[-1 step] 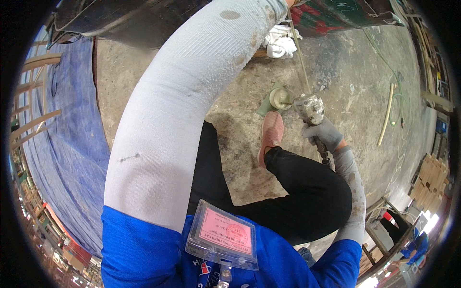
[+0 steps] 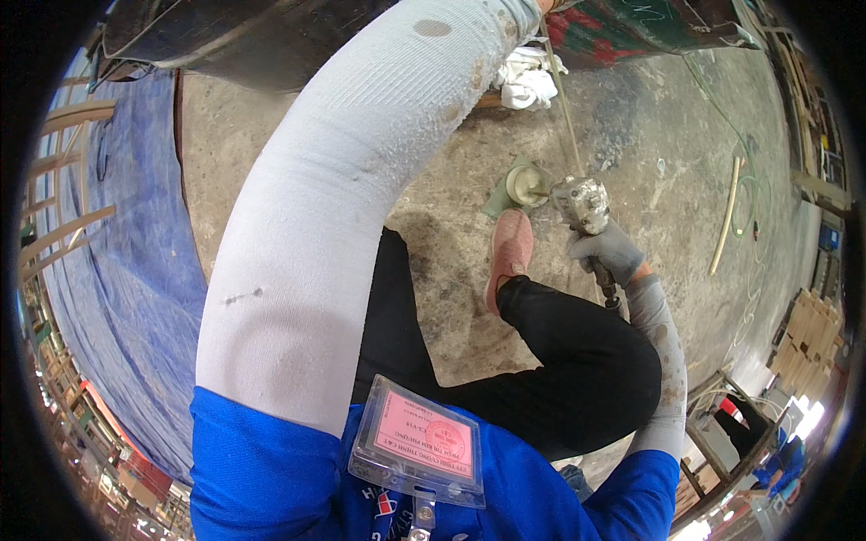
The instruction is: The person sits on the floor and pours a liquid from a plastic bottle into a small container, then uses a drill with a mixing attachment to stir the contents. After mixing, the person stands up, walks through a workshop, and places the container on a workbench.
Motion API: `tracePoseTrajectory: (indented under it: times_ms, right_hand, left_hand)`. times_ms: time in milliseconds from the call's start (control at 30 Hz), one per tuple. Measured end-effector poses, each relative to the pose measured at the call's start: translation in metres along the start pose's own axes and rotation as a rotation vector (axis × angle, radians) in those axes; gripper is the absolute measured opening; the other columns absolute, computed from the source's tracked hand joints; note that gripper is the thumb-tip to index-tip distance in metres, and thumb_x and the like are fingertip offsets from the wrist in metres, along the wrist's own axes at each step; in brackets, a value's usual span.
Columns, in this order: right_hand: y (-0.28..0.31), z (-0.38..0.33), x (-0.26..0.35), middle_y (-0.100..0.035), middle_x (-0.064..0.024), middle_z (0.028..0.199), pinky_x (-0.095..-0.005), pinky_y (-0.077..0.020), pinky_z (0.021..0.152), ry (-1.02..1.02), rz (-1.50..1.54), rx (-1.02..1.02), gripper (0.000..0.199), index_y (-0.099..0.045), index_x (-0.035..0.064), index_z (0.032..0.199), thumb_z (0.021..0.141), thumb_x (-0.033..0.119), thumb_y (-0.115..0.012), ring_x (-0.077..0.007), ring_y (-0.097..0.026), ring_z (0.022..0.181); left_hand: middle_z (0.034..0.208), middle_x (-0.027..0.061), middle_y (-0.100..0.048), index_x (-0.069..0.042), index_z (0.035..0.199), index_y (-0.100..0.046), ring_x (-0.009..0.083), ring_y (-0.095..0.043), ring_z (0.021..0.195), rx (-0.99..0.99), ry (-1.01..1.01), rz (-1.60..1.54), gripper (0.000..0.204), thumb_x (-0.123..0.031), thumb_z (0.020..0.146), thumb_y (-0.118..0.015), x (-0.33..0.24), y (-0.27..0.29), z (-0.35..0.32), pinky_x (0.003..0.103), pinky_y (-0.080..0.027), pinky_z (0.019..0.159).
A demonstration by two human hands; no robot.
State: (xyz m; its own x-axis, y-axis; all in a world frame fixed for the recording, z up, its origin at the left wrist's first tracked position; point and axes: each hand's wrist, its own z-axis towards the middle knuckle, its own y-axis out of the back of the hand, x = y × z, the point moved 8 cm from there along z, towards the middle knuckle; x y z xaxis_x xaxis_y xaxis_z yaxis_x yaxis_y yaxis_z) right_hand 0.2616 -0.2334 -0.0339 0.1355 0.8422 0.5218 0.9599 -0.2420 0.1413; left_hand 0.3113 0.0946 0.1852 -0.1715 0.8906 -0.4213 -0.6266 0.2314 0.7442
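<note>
My right hand (image 2: 611,253), in a grey glove, is closed around the grip of a worn silver power tool (image 2: 580,204), with a dark fitting below the hand. A thin, pale rod or strip (image 2: 564,108) runs from beside the tool's head up to the dark object at the top; whether the two are joined I cannot tell. My left arm (image 2: 316,207), in a stained white sleeve, reaches up across the view. Only its wrist shows at the top edge, so the left hand and anything in it are out of view.
Beside my pink shoe (image 2: 512,248) stands a round tub (image 2: 527,185) with pale contents. White cloth (image 2: 526,79) lies beneath a large dark object with red and green patches (image 2: 622,32). Blue sheeting (image 2: 140,225) covers the left side. A wooden stick (image 2: 725,216) and green hose (image 2: 753,180) lie right.
</note>
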Motion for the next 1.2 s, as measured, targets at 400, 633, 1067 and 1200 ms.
tracePoseTrajectory:
  times_ms: [400,633,1067,1200]
  right_hand:
    - [0.000,-0.002,0.004,-0.055,-0.0022,0.062,-0.0284,-0.0404,0.043,0.005,0.063,-0.021,0.014,-0.057,0.0019,0.080,0.069,0.004,-0.066,-0.0126,-0.052,0.049]
    - [0.002,-0.003,0.002,-0.055,-0.0022,0.063,-0.0282,-0.0405,0.044,0.005,0.108,-0.009,0.013,-0.058,0.0017,0.080,0.069,0.004,-0.065,-0.0125,-0.052,0.049]
    - [0.008,0.007,-0.002,-0.058,-0.0038,0.070,-0.0266,-0.0431,0.047,0.048,0.032,-0.036,0.033,-0.058,-0.0037,0.102,0.069,-0.001,-0.062,-0.0123,-0.053,0.052]
    - [0.010,0.008,-0.005,-0.058,-0.0038,0.071,-0.0263,-0.0435,0.048,0.057,0.052,-0.028,0.034,-0.058,-0.0038,0.103,0.069,-0.001,-0.061,-0.0122,-0.054,0.053]
  left_hand:
    - [0.091,0.0119,-0.069,-0.016,0.093,-0.070,0.0315,-0.066,0.087,-0.010,0.028,0.034,0.031,-0.038,0.090,-0.049,0.000,0.000,0.000,0.043,-0.052,0.074]
    - [0.091,0.0119,-0.069,-0.016,0.093,-0.069,0.0314,-0.066,0.086,0.016,0.029,0.068,0.027,-0.034,0.088,-0.051,0.003,-0.005,0.002,0.043,-0.052,0.073]
    - [0.101,0.0110,-0.067,-0.017,0.101,-0.067,0.0298,-0.064,0.094,0.052,0.019,0.041,0.025,-0.032,0.089,-0.050,0.001,-0.004,0.001,0.042,-0.051,0.078]
    - [0.102,0.0109,-0.067,-0.017,0.102,-0.067,0.0294,-0.064,0.095,0.073,0.024,0.035,0.024,-0.028,0.088,-0.051,-0.002,-0.005,0.000,0.042,-0.051,0.078]
